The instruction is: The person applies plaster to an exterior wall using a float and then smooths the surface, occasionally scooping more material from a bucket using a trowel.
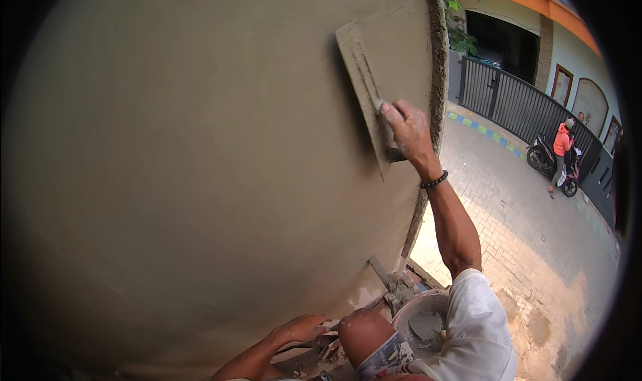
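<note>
A broad grey-brown wall point(200, 147) with a smooth, damp-looking plaster surface fills most of the view. Up near its right edge, my right hand point(406, 128) is closed around the handle of a long rectangular plastering trowel point(361, 80). The blade stands tilted against the plaster, its upper end leaning left. A dark beaded bracelet point(435, 180) circles my right wrist. Low down, my left hand point(304, 328) is beside my bent knee point(364, 331), fingers curled; what they hold, if anything, is too small to make out.
Below my right arm stands a bucket point(401, 312) with grey mortar point(426, 327) in it. Wooden pieces point(382, 273) lie at the wall's foot. To the right runs a paved street point(495, 207), with a person in orange point(563, 140) beside a motorbike point(540, 155) near a dark gate point(515, 100).
</note>
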